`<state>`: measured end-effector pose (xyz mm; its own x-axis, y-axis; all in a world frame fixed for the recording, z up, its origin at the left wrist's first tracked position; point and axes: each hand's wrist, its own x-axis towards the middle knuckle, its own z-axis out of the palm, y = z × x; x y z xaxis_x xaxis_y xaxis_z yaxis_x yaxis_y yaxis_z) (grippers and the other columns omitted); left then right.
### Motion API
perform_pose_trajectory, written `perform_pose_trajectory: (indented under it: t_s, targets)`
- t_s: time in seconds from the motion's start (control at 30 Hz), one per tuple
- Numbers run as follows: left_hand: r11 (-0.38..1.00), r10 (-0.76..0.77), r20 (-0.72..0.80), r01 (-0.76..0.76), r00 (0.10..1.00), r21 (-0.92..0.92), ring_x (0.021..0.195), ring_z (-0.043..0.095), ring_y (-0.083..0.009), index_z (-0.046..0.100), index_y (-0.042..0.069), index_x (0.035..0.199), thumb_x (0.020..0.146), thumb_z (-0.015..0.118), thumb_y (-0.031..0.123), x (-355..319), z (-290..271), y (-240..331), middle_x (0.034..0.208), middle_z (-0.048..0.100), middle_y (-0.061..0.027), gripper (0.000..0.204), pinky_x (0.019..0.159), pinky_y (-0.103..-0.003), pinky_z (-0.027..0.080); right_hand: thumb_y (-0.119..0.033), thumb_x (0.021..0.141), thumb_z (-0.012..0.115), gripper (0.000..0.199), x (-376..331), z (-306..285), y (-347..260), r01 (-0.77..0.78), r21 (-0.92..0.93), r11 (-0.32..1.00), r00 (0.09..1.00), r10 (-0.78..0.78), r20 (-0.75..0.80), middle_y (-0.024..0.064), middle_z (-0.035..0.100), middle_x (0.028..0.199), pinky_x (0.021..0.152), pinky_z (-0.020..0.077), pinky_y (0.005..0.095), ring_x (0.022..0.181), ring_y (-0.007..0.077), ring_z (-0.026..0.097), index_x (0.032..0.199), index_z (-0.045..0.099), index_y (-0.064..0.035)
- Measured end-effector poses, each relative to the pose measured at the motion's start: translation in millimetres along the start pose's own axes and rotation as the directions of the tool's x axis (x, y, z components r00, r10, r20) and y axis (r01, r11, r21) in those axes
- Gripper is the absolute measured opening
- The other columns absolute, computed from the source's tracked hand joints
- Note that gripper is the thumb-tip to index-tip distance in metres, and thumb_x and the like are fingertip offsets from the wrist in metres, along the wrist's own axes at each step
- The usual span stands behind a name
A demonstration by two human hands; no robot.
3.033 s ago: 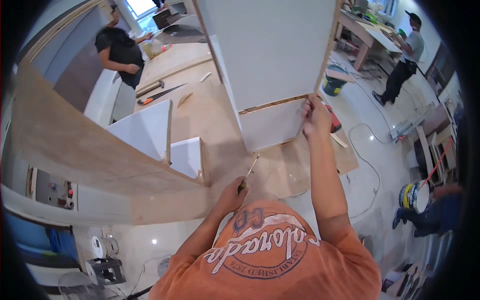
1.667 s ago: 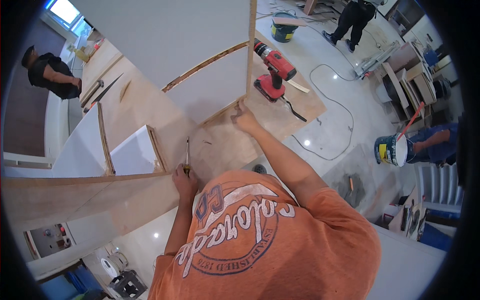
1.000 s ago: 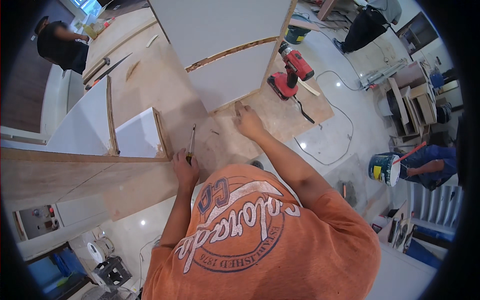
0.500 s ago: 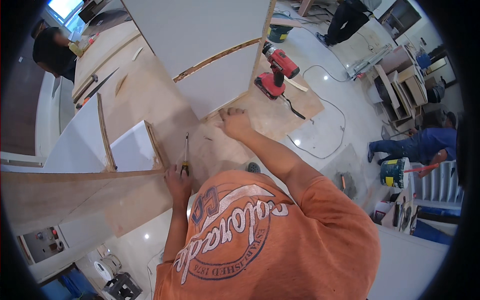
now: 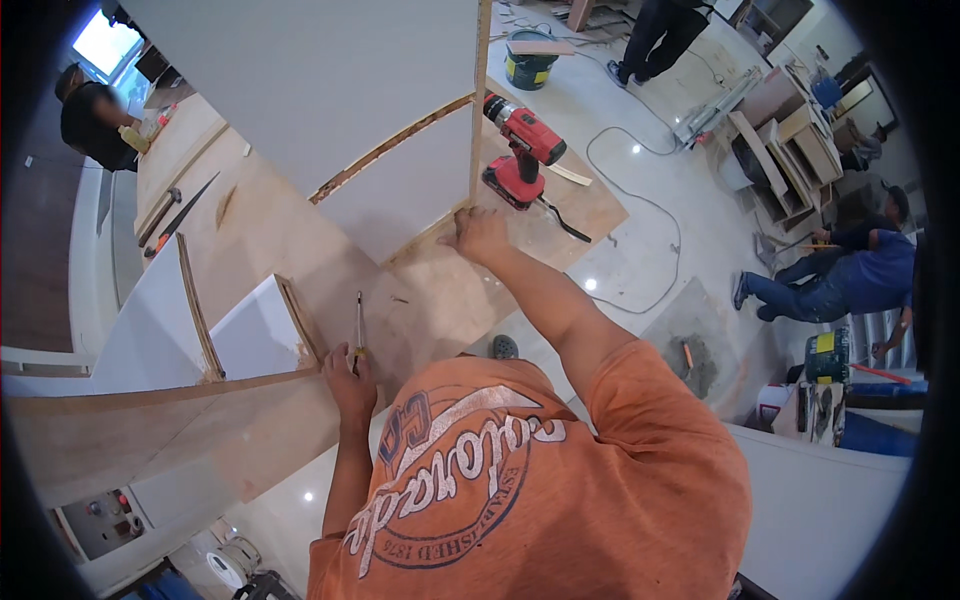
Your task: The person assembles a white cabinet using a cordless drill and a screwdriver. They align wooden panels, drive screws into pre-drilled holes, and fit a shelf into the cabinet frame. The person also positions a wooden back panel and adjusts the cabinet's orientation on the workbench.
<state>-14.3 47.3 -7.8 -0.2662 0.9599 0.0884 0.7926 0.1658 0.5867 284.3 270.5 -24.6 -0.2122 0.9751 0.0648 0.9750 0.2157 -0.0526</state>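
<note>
My left hand is closed around the handle of a screwdriver, its shaft pointing away from me over the wooden board. It sits beside the raw edge of a white panel section. My right hand rests at the lower edge of a large white panel, near its right corner. Its thumb and fingers are apart, and it seems to touch the raw wooden edge. A red cordless drill stands upright just beyond the right hand.
A pointed saw and a hammer lie on the board at left. A cable loops over the floor at right. Buckets and stacked wooden boxes stand farther off. Other people are around the room.
My right hand has moved right along the panel's lower edge toward its corner. The left hand stays on the screwdriver. The whole view has shifted slightly.
</note>
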Motion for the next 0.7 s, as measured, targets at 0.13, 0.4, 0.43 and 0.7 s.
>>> perform_pose_trajectory:
  t_s: [0.13,0.4,0.43,0.7]
  targets:
    - [1.0,0.024,-0.008,-0.024,1.0,0.01,0.113,0.054,-0.0409,0.058,-0.004,0.124,0.089,0.065,0.013,1.7,-1.3,0.5,0.118,0.059,-0.0232,0.04,0.099,-0.049,0.042,-0.069,0.085,0.059,0.073,0.7,-10.8,7.8,-0.022,-0.003,1.0,0.985,0.023,0.168,0.0136,0.069,0.098,0.081,0.0437,0.0485,0.092,0.03,0.066,0.128,0.058,-0.0095]
    - [0.998,-0.036,0.066,0.039,0.997,-0.048,0.108,0.056,-0.0424,0.059,-0.005,0.12,0.088,0.064,0.011,-15.7,0.1,1.8,0.112,0.061,-0.0239,0.036,0.095,-0.049,0.044,-0.067,0.085,0.059,0.075,-6.3,-10.8,6.5,0.043,0.081,0.996,0.99,-0.054,0.133,0.0171,0.072,0.091,0.074,0.0498,0.045,0.086,0.0299,0.071,0.122,0.055,-0.002]
    - [0.998,-0.022,0.08,0.026,0.997,-0.055,0.108,0.056,-0.0426,0.059,-0.005,0.12,0.088,0.064,0.011,-14.4,-1.2,3.2,0.112,0.061,-0.0239,0.036,0.095,-0.049,0.044,-0.067,0.085,0.059,0.075,3.1,-8.9,6.2,0.023,0.077,0.997,0.98,-0.038,0.197,0.0171,0.072,0.089,0.073,0.0497,0.0452,0.086,0.0295,0.071,0.122,0.055,-0.0016]
    - [1.0,0.002,-0.02,-0.002,1.0,-0.005,0.11,0.056,-0.0423,0.059,-0.005,0.121,0.088,0.065,0.011,-5.8,-2.2,-7.8,0.114,0.061,-0.0238,0.037,0.097,-0.049,0.044,-0.061,0.086,0.064,0.067,-2.9,-14.4,8.9,0.112,0.024,0.993,0.988,-0.114,0.106,0.0165,0.072,0.087,0.068,0.0502,0.0439,0.082,0.0289,0.072,0.114,0.058,-0.0001]
